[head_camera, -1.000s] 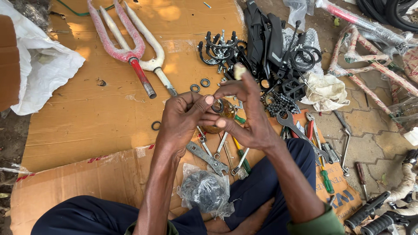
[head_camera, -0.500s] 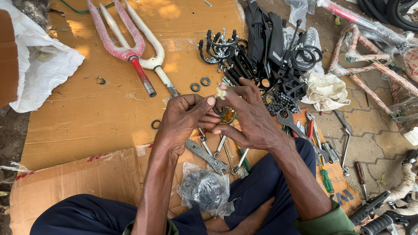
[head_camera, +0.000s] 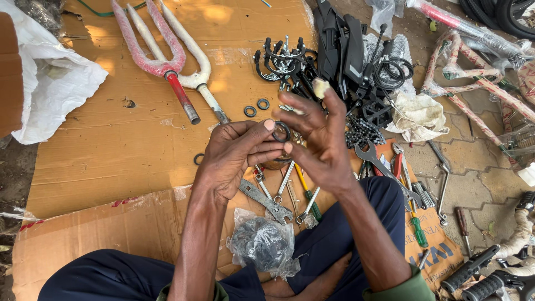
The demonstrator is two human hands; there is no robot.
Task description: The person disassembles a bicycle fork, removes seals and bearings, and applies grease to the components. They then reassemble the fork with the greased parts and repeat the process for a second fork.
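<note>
head view: flattened brown cardboard point(head_camera: 111, 150) covers a paved outdoor floor, strewn with bicycle parts. two wrapped forks point(head_camera: 161, 50) lie at the top left, a heap of black brake parts point(head_camera: 290, 61) at the top centre, and wrenches point(head_camera: 267, 200) and screwdrivers point(head_camera: 415, 223) near the seated person's knees. the left hand point(head_camera: 234, 156) pinches a small dark ring point(head_camera: 281, 132) between thumb and forefinger, fingers closed narrowly on it, just above the tools. the right hand point(head_camera: 317, 139) stands beside it with fingers spread wide; a dab of pale grease point(head_camera: 320, 87) sits on one raised fingertip, and a lower fingertip appears to touch the ring. two similar rings point(head_camera: 256, 107) rest loose on the cardboard, and a third point(head_camera: 199, 159) lies by the left wrist. judged from this, the greasing of rings is partway: one in hand, others untouched.
</note>
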